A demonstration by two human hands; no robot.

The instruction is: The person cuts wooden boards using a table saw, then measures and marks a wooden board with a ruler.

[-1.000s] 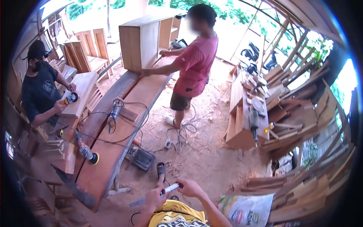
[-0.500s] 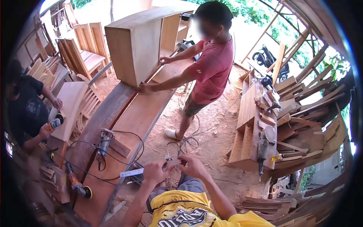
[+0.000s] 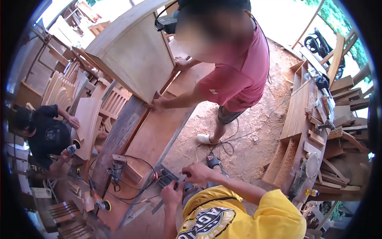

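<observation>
My left hand (image 3: 172,194) and my right hand (image 3: 197,173) meet in front of my yellow shirt, close to the bench edge. Fingers of both are closed around a small, thin greyish piece (image 3: 182,178) whose kind I cannot make out. Just beyond them lies a dark slatted object (image 3: 167,175), partly hidden by my hands. On the long wooden bench (image 3: 149,137) to my left stands a corded power tool (image 3: 116,169) beside a wood block (image 3: 133,174). A corded sander (image 3: 104,205) with a yellow-rimmed pad lies nearer to me.
A person in a red shirt (image 3: 238,79) grips a wooden cabinet (image 3: 131,59) on the bench. At left, another person (image 3: 47,135) holds a power tool (image 3: 72,148) against a wood panel (image 3: 86,123). Cords (image 3: 227,147) cross the shavings-covered floor. Wooden shelving (image 3: 288,151) and stacked boards stand right.
My view has tilted and shifted, so the red-shirted person appears larger. My hands have come closer together, the right now above the left. A white strip seen beside my left hand no longer shows.
</observation>
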